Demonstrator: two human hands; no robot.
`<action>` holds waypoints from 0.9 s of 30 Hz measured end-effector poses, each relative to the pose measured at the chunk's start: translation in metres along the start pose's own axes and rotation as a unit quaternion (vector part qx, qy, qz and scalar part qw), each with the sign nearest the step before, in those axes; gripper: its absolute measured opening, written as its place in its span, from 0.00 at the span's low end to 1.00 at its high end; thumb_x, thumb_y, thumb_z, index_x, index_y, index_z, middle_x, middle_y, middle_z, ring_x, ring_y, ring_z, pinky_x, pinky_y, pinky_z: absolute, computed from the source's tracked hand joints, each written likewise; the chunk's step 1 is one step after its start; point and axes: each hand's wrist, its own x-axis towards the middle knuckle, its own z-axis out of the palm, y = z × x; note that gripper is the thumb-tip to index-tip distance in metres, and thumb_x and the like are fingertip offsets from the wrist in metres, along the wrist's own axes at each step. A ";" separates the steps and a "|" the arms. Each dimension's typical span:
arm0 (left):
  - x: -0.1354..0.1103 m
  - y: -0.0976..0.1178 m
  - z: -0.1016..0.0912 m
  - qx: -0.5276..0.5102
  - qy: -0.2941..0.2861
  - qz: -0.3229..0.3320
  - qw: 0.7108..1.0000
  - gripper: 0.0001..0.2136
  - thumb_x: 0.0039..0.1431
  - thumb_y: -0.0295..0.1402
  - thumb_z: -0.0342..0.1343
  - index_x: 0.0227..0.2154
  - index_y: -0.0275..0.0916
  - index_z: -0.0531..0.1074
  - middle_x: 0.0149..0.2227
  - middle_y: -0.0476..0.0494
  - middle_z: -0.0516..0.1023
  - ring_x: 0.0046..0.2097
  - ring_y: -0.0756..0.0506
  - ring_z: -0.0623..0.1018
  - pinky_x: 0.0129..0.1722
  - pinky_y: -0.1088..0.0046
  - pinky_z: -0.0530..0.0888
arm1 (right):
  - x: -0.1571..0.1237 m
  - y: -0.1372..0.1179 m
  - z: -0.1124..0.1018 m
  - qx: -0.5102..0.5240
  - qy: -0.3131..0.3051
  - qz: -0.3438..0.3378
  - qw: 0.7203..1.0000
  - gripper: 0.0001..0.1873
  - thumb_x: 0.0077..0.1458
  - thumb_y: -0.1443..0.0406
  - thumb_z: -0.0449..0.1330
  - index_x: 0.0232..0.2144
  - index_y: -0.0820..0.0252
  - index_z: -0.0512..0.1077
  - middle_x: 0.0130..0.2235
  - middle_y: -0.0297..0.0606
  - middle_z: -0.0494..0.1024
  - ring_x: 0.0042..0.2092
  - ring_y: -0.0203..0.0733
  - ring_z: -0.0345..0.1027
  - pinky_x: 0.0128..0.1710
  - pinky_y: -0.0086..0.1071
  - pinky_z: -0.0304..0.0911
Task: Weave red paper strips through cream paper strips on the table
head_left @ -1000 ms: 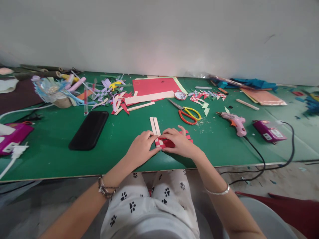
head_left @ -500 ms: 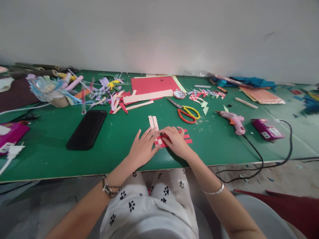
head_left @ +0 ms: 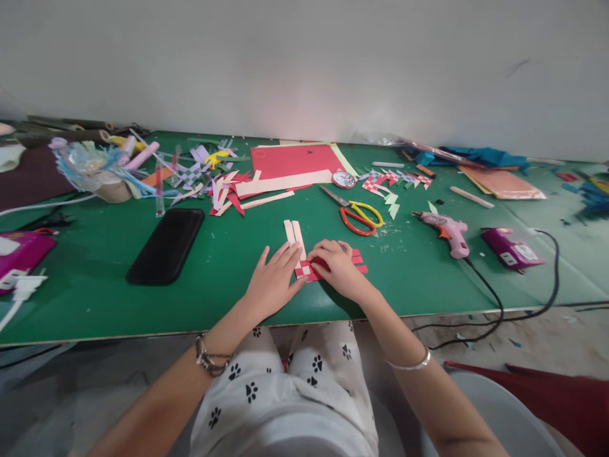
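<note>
Red paper strips lie crosswise with cream paper strips on the green table, forming a small checkered weave where they cross. My left hand lies flat with its fingers stretched out, pressing the left edge of the weave and the lower part of the cream strips. Over the red strips is my right hand, its fingers bent and its thumb tucked toward them, closed on the red paper. The free red ends stick out to its right. My right palm and fingers hide the middle of the weave.
Scissors lie beyond my hands. A black phone is on the left; a pink glue gun with a cord and a purple box are on the right. Paper scraps and red sheets lie at the back.
My right hand's fingertips have shifted slightly right, away from my left hand, showing more of the weave between them. My left hand stays in place.
</note>
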 end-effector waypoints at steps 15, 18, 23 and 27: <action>-0.001 -0.003 0.001 -0.003 0.025 -0.013 1.000 0.24 0.59 0.41 0.35 0.55 0.35 0.51 0.58 0.42 0.53 0.59 0.43 0.53 0.55 0.56 0.53 | 0.000 0.002 -0.004 -0.003 -0.017 -0.023 1.000 0.10 0.51 0.73 0.49 0.30 0.57 0.67 0.37 0.35 0.68 0.41 0.37 0.59 0.47 0.39 0.43; -0.004 -0.006 0.000 0.007 0.032 -0.031 0.999 0.25 0.58 0.42 0.35 0.55 0.33 0.52 0.58 0.40 0.53 0.59 0.42 0.53 0.55 0.55 0.52 | 0.000 0.003 -0.003 0.001 -0.015 -0.028 0.999 0.10 0.50 0.73 0.49 0.30 0.57 0.67 0.37 0.34 0.68 0.41 0.37 0.59 0.46 0.39 0.43; -0.005 -0.009 -0.002 0.011 0.004 -0.007 1.000 0.24 0.58 0.43 0.34 0.55 0.37 0.51 0.58 0.42 0.54 0.59 0.42 0.53 0.56 0.52 0.47 | 0.001 0.004 -0.002 0.005 -0.017 -0.025 1.000 0.10 0.50 0.73 0.49 0.30 0.57 0.67 0.37 0.35 0.68 0.41 0.38 0.59 0.46 0.38 0.44; -0.003 -0.009 -0.002 0.004 0.001 -0.006 1.000 0.24 0.58 0.43 0.35 0.55 0.39 0.51 0.58 0.43 0.54 0.59 0.42 0.53 0.55 0.50 0.47 | 0.001 0.003 -0.003 0.009 -0.019 -0.027 0.999 0.10 0.49 0.73 0.49 0.30 0.57 0.67 0.37 0.35 0.68 0.41 0.38 0.59 0.46 0.38 0.44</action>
